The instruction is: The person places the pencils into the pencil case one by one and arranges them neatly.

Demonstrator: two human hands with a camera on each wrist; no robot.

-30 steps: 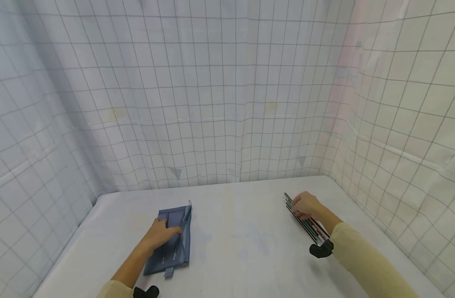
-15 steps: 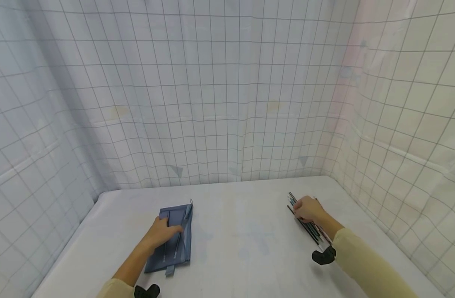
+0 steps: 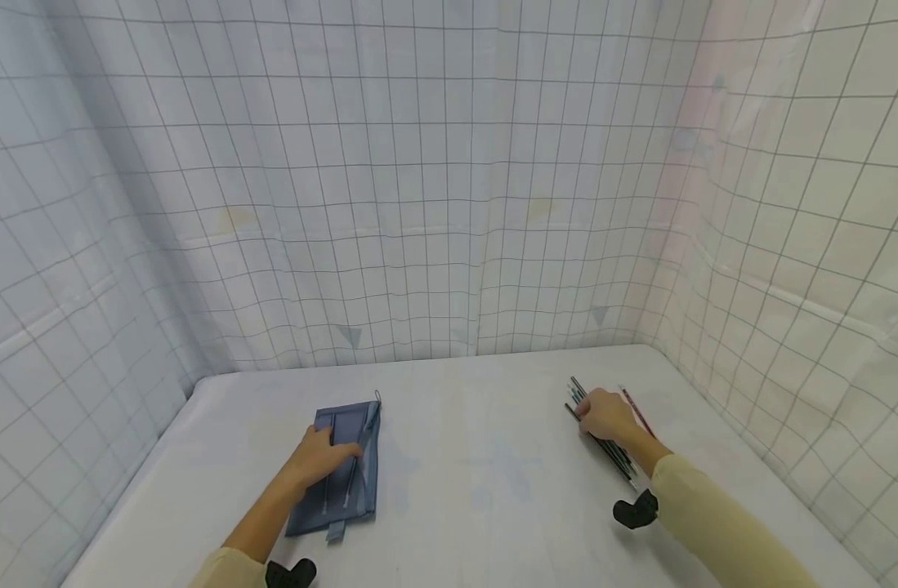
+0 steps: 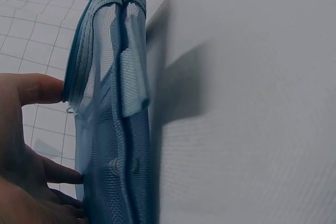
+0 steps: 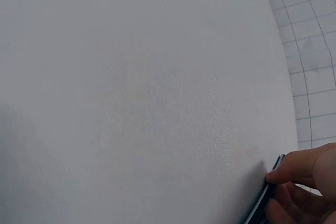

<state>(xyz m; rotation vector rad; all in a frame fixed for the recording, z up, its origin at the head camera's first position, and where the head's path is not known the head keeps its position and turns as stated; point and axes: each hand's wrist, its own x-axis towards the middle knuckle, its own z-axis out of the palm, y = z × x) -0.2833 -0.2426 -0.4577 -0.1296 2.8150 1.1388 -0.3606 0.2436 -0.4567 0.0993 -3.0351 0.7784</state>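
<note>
White cloth with a dark grid (image 3: 449, 163) hangs on the far, left and right sides; inside it, a white-covered table (image 3: 471, 506). Left part of the table: a blue mesh pouch (image 3: 334, 494) lying flat, long sides running near to far, a small cord loop (image 3: 377, 397) at its far right corner and a short fabric tab (image 3: 335, 532) at its near edge. The left hand (image 3: 319, 459) rests on the pouch, unclenched, thumb and fingers spread apart across it; in the left wrist view the thumb tip meets the zip (image 4: 79, 35) along one edge. Right part of the table: a bundle of dark and teal pencils (image 3: 612, 452), slanting from far left to near right. The right hand (image 3: 605, 414) is over the bundle, thumb and fingers pinching pencils; exact number in the grasp hidden by the hand. A red pencil (image 3: 637, 411) lies apart, just right of that hand. Both arms in pale yellow sleeves (image 3: 721, 523); a black wrist device (image 3: 636, 510) at the right wrist, a similar black device (image 3: 290, 574) at the left.
</note>
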